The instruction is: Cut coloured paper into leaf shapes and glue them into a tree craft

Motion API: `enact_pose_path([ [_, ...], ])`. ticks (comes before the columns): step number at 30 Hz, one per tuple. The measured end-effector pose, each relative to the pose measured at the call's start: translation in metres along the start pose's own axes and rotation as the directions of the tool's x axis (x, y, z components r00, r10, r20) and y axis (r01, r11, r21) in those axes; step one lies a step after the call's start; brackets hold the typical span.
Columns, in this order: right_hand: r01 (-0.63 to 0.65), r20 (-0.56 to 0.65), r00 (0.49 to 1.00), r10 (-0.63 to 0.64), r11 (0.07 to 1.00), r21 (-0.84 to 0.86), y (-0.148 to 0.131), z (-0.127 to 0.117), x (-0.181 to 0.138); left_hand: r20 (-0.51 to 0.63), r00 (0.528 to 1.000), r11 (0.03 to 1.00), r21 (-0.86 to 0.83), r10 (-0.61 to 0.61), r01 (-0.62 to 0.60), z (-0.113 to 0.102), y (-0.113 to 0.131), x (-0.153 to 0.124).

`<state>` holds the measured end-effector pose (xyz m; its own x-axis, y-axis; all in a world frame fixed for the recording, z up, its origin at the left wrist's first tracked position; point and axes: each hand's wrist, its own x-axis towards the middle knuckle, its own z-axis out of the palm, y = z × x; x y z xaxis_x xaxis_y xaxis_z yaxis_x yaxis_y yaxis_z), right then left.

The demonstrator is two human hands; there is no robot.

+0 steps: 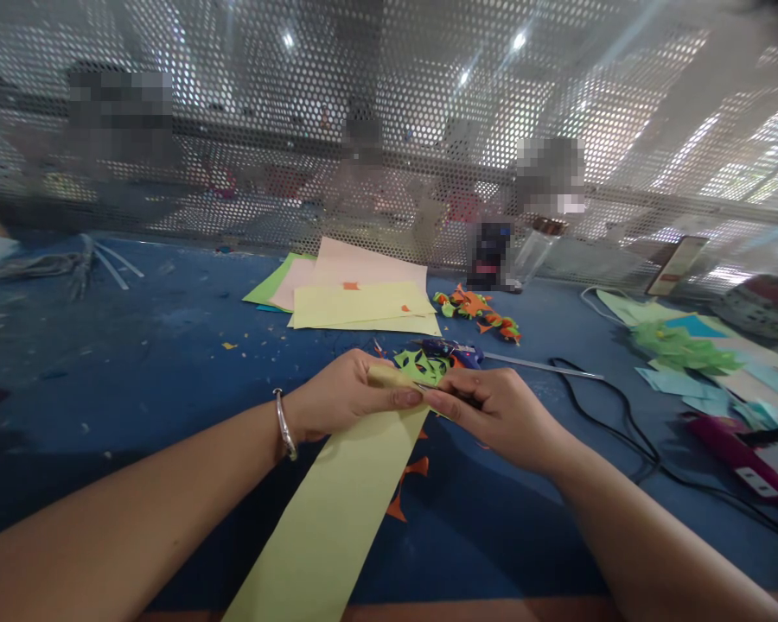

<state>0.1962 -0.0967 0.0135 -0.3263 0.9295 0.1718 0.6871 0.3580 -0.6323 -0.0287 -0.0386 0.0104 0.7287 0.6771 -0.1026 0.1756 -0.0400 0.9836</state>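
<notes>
A long pale yellow paper strip (343, 510) runs from between my hands toward the table's front edge, its upper end folded over. My left hand (347, 393), wearing a silver bangle, pinches that folded end between thumb and fingers. My right hand (493, 406) is closed around scissors (426, 387); only a thin metal part shows at the paper's edge, and the handles are hidden in the fingers. Just behind my hands lie green paper cut-outs (421, 363) and a blue glue gun (454, 351) with a clear glue stick (545, 363). Orange paper scraps (402, 492) lie beside the strip.
Coloured paper sheets (363, 302) and small orange-green paper pieces (473, 307) lie behind. A perforated metal screen (265, 155) borders the table. At right are a black cable (622, 415), a magenta power strip (745, 458), paper scraps (687, 345) and a glass bottle (537, 250).
</notes>
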Motion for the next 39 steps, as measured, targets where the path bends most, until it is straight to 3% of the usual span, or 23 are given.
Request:
enact_pose_path([
  [5, 0.016, 0.011, 1.000, -0.016, 1.000, -0.013, -0.0002, -0.0002, -0.0003, 0.011, 1.000, 0.999, -0.047, -0.025, 0.025, 0.0005, 0.0000, 0.0011],
  [13, 0.009, -0.008, 1.000, -0.010, 1.000, -0.019, 0.0001, -0.0020, -0.0003, 0.026, 0.981, 0.958, -0.209, -0.193, 0.194, -0.0003, 0.0062, -0.0021],
  [26, 0.019, -0.011, 1.000, -0.019, 1.000, -0.003, 0.0031, -0.0021, 0.0005, -0.009, 0.988, 0.970, -0.192, -0.152, 0.148, 0.0030, 0.0016, -0.0015],
  [39, 0.010, 0.008, 1.000, -0.010, 1.000, -0.030, 0.0035, -0.0019, -0.0009, 0.026, 0.987, 0.969, -0.191, -0.156, 0.158, 0.0040, -0.0010, -0.0012],
])
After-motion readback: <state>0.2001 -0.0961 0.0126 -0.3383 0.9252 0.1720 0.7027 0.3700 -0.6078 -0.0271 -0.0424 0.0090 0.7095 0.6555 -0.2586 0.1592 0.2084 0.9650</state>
